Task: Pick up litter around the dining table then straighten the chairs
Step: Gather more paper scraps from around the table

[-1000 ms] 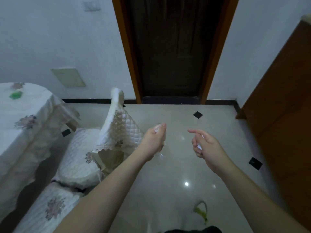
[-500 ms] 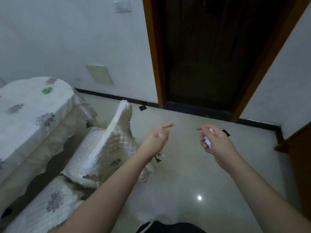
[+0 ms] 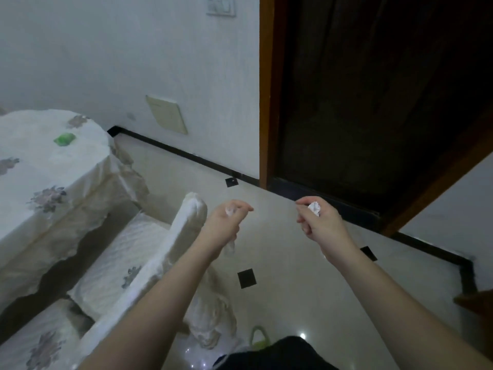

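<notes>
Glossy pale floor tiles (image 3: 306, 276) run to a dark wooden door (image 3: 373, 102). I see my right hand (image 3: 321, 227) clenched on crumpled white paper (image 3: 314, 208), my left hand (image 3: 226, 222) gripping clear plastic wrap (image 3: 230, 210) beside the quilted chair (image 3: 160, 263) at the clothed dining table (image 3: 48, 169).

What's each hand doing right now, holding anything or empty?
Left hand: closed on a clear plastic wrapper.
Right hand: closed on a crumpled white paper.

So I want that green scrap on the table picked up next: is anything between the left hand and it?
Yes. The left hand hangs beyond the chair backrest, with the green scrap across the seat on the table.
</notes>
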